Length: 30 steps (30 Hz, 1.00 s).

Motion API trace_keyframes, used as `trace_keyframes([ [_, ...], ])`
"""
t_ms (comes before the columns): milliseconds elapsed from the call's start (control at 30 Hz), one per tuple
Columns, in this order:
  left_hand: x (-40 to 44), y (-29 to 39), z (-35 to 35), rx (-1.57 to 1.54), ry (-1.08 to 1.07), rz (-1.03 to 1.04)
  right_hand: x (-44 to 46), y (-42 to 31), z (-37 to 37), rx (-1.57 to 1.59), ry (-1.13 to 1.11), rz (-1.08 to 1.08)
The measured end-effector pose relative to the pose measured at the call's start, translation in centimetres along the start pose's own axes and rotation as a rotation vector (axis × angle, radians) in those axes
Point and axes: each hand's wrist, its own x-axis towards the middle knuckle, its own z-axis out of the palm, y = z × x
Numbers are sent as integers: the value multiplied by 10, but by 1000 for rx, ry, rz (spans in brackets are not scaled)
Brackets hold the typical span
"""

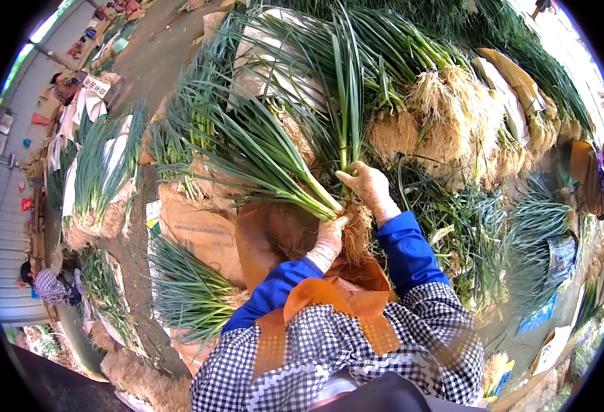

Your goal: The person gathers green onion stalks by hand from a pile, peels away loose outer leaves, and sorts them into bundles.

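Note:
My left hand (329, 239), in a blue sleeve, is closed around the lower stalks of a bunch of green onions (274, 147), whose leaves fan to the upper left. Just right of it, my right hand (368, 187) is closed on upright green onion stalks (347, 103). Pale brown, tangled roots (357, 233) hang below and between both hands. Beneath them an orange-brown apron (261, 233) covers my lap. Parts of the fingers are hidden by the stalks and roots.
Rooted green onions (446, 96) are heaped ahead. Loose leaves (439, 220) litter the ground at right. Another bundle (192, 288) lies at left beside a brown sack (199, 226). More bundles (103, 185) stand farther left, and a person in a checked head covering (53, 285) is at the far left.

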Motion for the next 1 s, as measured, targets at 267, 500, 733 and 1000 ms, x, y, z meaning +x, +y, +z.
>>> trace_keyframes([
  [267, 6, -4, -6, -112, 36, -105, -17, 19, 34, 133, 95, 19],
  [500, -12, 32, 17, -253, -14, -100, -93, 41, -54, 37, -571, -240],
  [733, -9, 13, 14, -17, -42, 29, -10, -8, -33, -362, -67, -95],
  [1000, -9, 22, -3, -354, -112, -308, 10, 9, -6, 239, -194, 25],
])
